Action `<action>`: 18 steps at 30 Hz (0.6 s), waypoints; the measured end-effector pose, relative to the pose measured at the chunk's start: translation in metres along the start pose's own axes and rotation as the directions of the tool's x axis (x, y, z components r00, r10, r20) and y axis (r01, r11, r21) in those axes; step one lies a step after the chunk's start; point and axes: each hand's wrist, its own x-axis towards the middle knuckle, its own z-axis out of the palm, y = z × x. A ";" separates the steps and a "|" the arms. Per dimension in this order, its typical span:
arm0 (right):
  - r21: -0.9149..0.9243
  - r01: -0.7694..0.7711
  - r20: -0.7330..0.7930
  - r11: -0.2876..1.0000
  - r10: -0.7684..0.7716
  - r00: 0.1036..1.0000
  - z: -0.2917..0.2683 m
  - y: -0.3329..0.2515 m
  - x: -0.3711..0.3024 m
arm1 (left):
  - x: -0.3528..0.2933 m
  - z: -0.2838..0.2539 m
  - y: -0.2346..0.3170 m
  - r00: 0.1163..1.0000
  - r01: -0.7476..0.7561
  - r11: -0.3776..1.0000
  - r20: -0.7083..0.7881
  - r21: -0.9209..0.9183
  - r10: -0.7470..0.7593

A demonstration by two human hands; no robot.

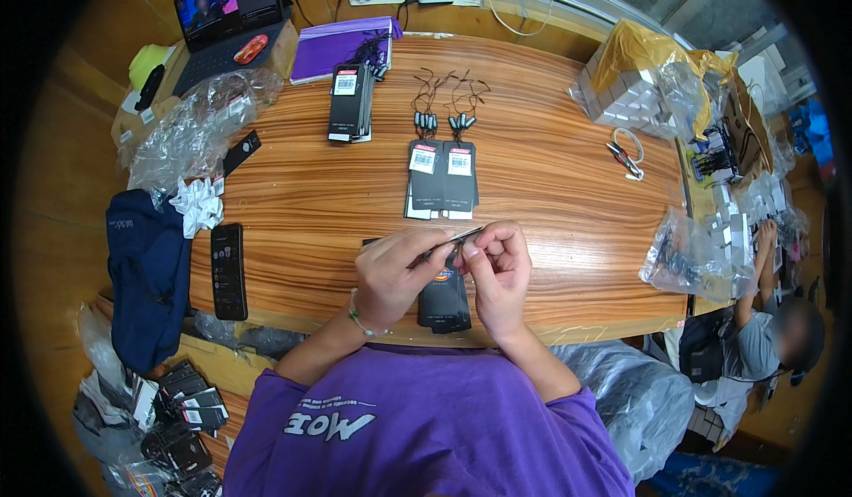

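Above the near edge of the table, my left hand is closed on a thin black hang tag, seen almost edge-on. My right hand pinches at the tag's end; whether a cord is between those fingers is too small to tell. Beneath both hands lies a pile of black hang tags, partly covered by the fingers. Farther off, two side-by-side stacks of tags, a left stack and a right stack, bear white stickers, with looped dark cords stretching away from them.
A taller tag stack stands farther back, near a purple folder. At left are a phone, crumpled plastic and a laptop. Snips, small white boxes and a plastic bag lie right, beside another person.
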 end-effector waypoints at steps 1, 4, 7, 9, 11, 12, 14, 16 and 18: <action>-0.006 -0.003 0.002 1.000 0.003 1.000 -0.001 0.000 0.000 | -0.001 0.001 0.000 0.998 0.069 0.997 0.000 -0.039 -0.069; -0.023 -0.009 0.006 1.000 0.010 1.000 -0.004 0.001 0.000 | -0.003 0.002 0.000 0.979 0.201 0.971 0.006 -0.126 -0.202; -0.035 -0.009 0.002 0.999 0.010 1.000 -0.003 0.001 0.000 | -0.004 0.004 -0.003 0.983 0.183 0.972 0.005 -0.150 -0.184; -0.038 0.001 0.004 0.999 0.000 1.000 -0.004 0.002 0.000 | -0.004 0.004 -0.003 0.987 0.160 0.976 0.003 -0.151 -0.161; -0.052 0.002 -0.012 0.999 -0.003 1.000 -0.002 0.002 0.001 | -0.002 0.003 -0.001 0.987 0.158 0.976 0.009 -0.148 -0.159; -0.060 0.003 -0.020 0.998 -0.004 1.000 -0.002 0.002 0.001 | -0.001 0.003 0.000 0.987 0.157 0.977 0.011 -0.147 -0.157; -0.135 0.054 -0.032 0.989 -0.059 0.998 -0.002 0.004 0.001 | -0.003 0.004 -0.004 0.997 0.081 0.988 -0.006 -0.130 -0.082; -0.206 0.128 -0.032 0.970 -0.137 0.990 -0.004 0.009 -0.001 | -0.004 0.004 -0.005 0.999 0.051 0.989 0.005 -0.141 -0.051; -0.268 0.222 -0.016 0.937 -0.234 0.972 -0.009 0.015 -0.002 | -0.006 0.002 -0.003 0.997 0.071 0.982 0.042 -0.177 -0.065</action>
